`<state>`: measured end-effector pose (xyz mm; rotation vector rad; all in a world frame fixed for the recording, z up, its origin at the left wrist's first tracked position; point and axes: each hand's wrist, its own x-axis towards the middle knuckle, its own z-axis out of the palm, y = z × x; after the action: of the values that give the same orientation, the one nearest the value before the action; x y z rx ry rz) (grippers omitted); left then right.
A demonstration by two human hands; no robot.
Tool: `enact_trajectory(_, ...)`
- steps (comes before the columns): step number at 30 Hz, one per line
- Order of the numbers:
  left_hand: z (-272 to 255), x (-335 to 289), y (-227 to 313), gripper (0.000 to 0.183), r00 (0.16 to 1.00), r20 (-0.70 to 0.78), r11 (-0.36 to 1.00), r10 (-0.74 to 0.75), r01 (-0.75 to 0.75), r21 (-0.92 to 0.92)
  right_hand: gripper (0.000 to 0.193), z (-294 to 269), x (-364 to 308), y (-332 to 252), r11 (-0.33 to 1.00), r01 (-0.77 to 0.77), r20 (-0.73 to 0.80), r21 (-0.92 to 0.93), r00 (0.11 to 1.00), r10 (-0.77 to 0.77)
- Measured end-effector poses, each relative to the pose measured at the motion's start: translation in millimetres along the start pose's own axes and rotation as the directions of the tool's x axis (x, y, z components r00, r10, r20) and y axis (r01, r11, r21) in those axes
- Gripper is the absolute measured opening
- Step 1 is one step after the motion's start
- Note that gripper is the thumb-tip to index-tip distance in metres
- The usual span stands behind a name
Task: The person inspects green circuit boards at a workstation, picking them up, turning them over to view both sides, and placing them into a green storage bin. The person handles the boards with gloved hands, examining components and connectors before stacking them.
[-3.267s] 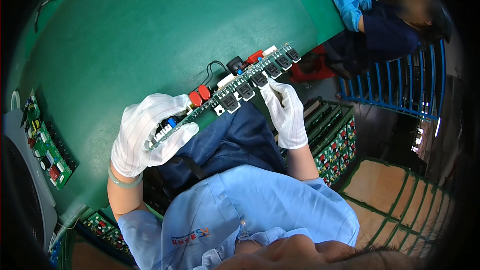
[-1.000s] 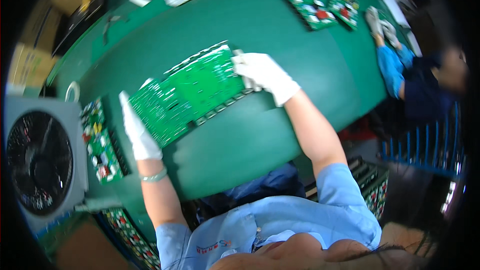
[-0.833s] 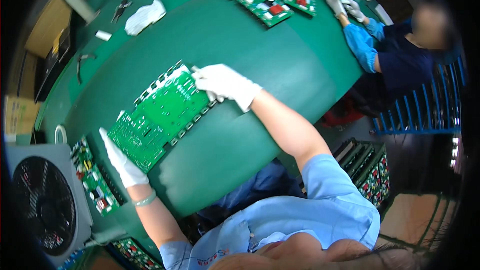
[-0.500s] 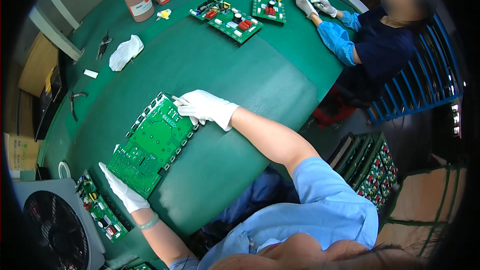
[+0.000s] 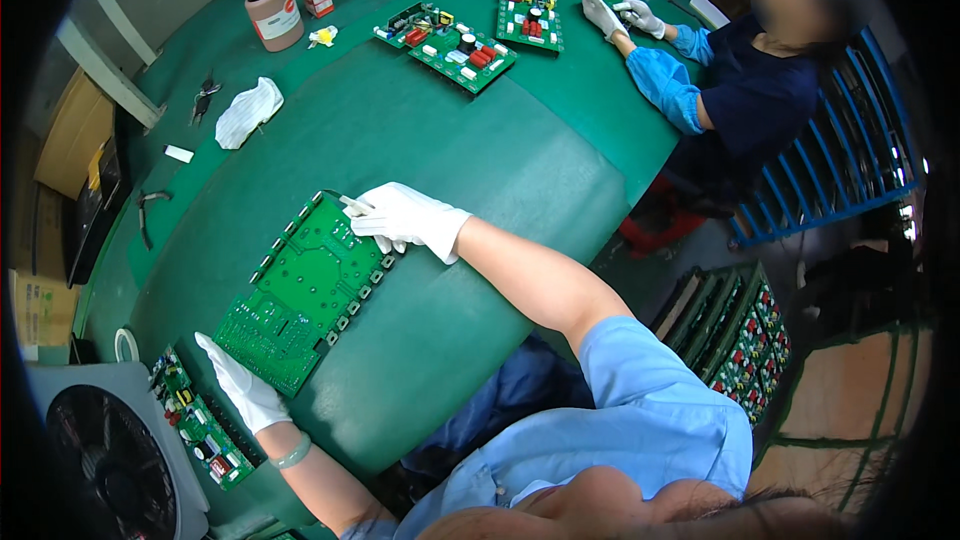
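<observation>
A green circuit board is held slantwise over the green mat, its solder side facing up. Metal-tabbed parts stick out along its two long edges. My right hand, in a white glove, grips the board's far right corner with bent fingers; a small pale tip I cannot make out shows beside them. Along the near left end of the board lies my left hand, also gloved. Its fingers are stretched out against the board's edge, and the thumb is hidden.
A second populated board stands beside a grey fan at left. Farther off are more boards, a jar, a white cloth and pliers. A co-worker sits at far right; stacked boards stand at right.
The circuit board has tilted slightly, and the bright glare on its far corner is gone. Both hands keep their places on it. The whole view has shifted a little.
</observation>
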<state>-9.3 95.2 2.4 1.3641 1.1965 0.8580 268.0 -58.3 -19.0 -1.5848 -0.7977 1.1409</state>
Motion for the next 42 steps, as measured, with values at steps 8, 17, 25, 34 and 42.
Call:
enact_trajectory(8, -1, -1, 5, 0.060, 0.958, 0.288, 0.899, -0.003, 0.129, -0.419, 0.032, -1, 3, 3, 1.000, 0.004, -0.049, 0.027, 0.999, -0.003)
enact_trajectory(17, -5, 1, -2, 0.049, 0.846, 0.506, 0.768, 0.171, 0.207, -0.606, 0.029, -1, 4, -1, 0.993, 0.037, -0.106, 0.116, 0.994, -0.024)
enact_trajectory(25, -6, 1, -9, 0.048, 0.902, 0.412, 0.846, 0.133, 0.113, -0.521, 0.026, 0, 4, 0, 0.993, 0.055, -0.159, 0.104, 0.986, -0.038)
enact_trajectory(34, -7, 13, -39, 0.049, 0.765, 0.220, 0.652, 0.605, -0.635, 0.415, 0.026, -3, 1, 0, 0.996, 0.066, -0.184, 0.065, 0.981, -0.053)
enact_trajectory(42, 23, 3, -1, 0.051, 0.977, 0.213, 0.828, 0.008, 0.113, -0.549, 0.023, 2, -1, -7, 0.980, -0.017, -0.168, 0.197, 0.985, 0.051)
